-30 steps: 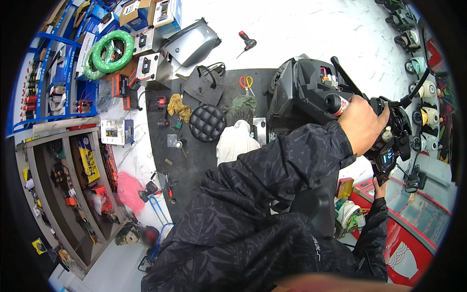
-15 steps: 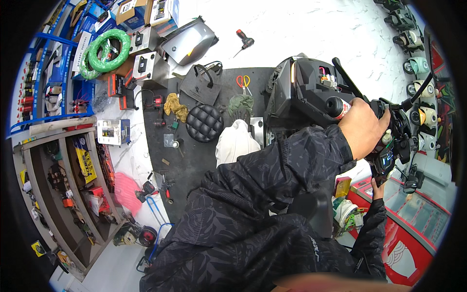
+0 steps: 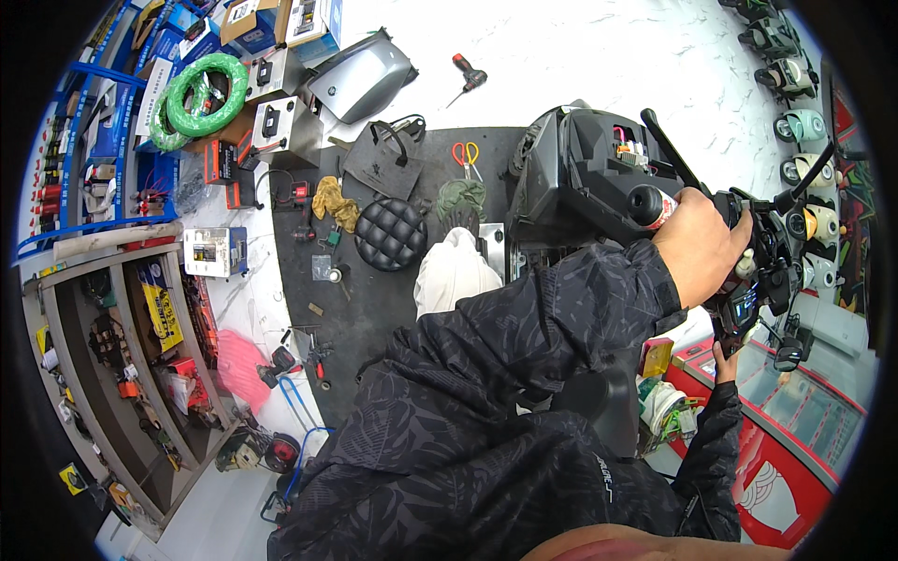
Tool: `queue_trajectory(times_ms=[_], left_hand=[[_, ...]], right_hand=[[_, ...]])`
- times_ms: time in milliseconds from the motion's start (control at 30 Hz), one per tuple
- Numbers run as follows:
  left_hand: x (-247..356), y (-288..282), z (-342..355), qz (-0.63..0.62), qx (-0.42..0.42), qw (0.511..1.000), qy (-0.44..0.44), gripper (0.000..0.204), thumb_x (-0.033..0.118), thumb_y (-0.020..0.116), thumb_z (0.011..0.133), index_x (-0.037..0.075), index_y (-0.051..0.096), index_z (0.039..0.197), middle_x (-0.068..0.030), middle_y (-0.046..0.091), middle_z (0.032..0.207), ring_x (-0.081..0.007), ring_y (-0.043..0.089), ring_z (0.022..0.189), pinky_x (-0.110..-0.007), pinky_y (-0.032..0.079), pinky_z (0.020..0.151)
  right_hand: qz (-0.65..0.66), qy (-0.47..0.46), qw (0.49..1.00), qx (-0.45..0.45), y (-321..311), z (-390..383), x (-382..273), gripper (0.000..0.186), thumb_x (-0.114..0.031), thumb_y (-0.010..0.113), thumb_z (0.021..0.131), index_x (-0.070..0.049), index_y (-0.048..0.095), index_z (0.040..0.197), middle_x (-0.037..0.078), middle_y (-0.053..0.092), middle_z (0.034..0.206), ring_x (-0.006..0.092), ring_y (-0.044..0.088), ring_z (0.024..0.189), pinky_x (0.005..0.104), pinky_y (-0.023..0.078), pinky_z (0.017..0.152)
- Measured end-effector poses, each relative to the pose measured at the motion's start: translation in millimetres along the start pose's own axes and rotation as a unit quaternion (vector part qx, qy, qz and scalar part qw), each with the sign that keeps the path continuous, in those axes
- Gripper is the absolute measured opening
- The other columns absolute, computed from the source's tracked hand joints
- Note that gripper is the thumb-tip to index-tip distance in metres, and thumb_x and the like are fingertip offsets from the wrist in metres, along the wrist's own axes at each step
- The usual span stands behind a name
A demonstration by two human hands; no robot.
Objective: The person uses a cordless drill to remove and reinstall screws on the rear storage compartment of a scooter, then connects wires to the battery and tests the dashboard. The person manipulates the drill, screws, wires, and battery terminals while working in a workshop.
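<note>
A dark scooter's handlebar and cockpit (image 3: 767,245) stand at the right, with a small lit display (image 3: 745,305). My left hand (image 3: 697,245) is closed round the left handlebar grip (image 3: 647,206), whose round black end and red-and-white band stick out past the fist. One of its digits reaches toward the switches beside the grip. A long black lever (image 3: 670,150) runs out beyond it. My right hand (image 3: 725,363), lower down, is at the right end of the handlebar and looks closed round it; most of its fingers are hidden by the cockpit.
Dark body panels (image 3: 580,168) with exposed wires lie left of the handlebar. On the black mat (image 3: 374,323) are a round quilted cushion (image 3: 391,235), scissors (image 3: 465,154) and gloves (image 3: 335,204). A power screwdriver (image 3: 468,77) lies beyond. Shelves (image 3: 122,374) line the left; a red-and-glass display case (image 3: 795,402) stands right.
</note>
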State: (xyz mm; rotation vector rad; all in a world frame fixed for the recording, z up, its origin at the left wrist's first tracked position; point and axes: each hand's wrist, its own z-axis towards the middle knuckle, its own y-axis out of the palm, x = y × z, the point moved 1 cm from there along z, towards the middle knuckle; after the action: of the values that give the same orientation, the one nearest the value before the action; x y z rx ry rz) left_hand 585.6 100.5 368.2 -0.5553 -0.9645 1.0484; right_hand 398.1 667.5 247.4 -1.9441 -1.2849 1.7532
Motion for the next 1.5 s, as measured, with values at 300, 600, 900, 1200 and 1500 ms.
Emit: queue_trajectory(times_ms=[300, 600, 900, 1200, 1500], left_hand=[[0.6, 0.4, 0.0, -0.008, -0.013, 1.0, -0.005, 0.057, 0.022, 0.063, 0.094, -0.001, 0.058, 0.146, -0.0056, 0.074, 0.075, -0.0241, 0.073, 0.072, -0.04, 0.046, 0.068], [-3.9, -9.2, 0.8, -0.066, 0.0, 0.998, -0.006, 0.067, 0.022, 0.075, 0.081, -0.005, 0.058, 0.141, -0.0102, 0.07, 0.071, -0.0299, 0.072, 0.07, -0.045, 0.051, 0.067], [3.2, -36.8, 26.2, 0.02, -0.186, 0.982, 0.005, 0.116, 0.05, 0.093, 0.073, 0.008, 0.035, 0.164, -0.0199, 0.076, 0.095, -0.0389, 0.076, 0.082, -0.047, 0.06, 0.071], [13.0, -39.5, 22.6, 0.091, -0.199, 0.976, 0.008, 0.123, 0.058, 0.092, 0.073, 0.005, 0.032, 0.166, -0.0191, 0.076, 0.095, -0.0376, 0.075, 0.077, -0.044, 0.058, 0.067], [21.5, -38.2, 27.9, 0.14, -0.191, 0.972, 0.007, 0.123, 0.055, 0.095, 0.07, 0.001, 0.035, 0.163, -0.0193, 0.077, 0.091, -0.0392, 0.076, 0.077, -0.045, 0.059, 0.067]], right_hand=[[-0.036, 0.021, 0.999, -0.012, 3.4, -3.8, -17.8, 0.085, -0.034, 0.075, 0.101, 0.0, 0.03, 0.165, 0.016, 0.048, 0.16, 0.029, 0.049, 0.144, 0.0418, 0.034, 0.122], [-0.065, -0.023, 0.996, 0.053, 2.9, -0.9, 2.9, 0.068, -0.029, 0.079, 0.098, 0.001, 0.048, 0.149, 0.014, 0.061, 0.138, 0.0247, 0.058, 0.126, 0.0393, 0.043, 0.113], [-0.219, 0.01, 0.939, 0.265, 71.3, -26.2, -84.9, 0.092, -0.061, 0.088, 0.074, -0.001, 0.063, 0.139, 0.024, 0.071, 0.127, 0.041, 0.066, 0.122, 0.0487, 0.048, 0.109], [-0.159, 0.009, 0.948, 0.276, 83.8, -37.1, -109.9, 0.112, -0.071, 0.086, 0.07, 0.003, 0.054, 0.148, 0.025, 0.058, 0.146, 0.0423, 0.048, 0.141, 0.0511, 0.03, 0.125], [-0.058, -0.029, 0.956, 0.287, 71.9, -39.7, -100.5, 0.078, -0.06, 0.077, 0.089, 0.003, 0.066, 0.133, 0.02, 0.067, 0.134, 0.0379, 0.059, 0.127, 0.047, 0.042, 0.113]])
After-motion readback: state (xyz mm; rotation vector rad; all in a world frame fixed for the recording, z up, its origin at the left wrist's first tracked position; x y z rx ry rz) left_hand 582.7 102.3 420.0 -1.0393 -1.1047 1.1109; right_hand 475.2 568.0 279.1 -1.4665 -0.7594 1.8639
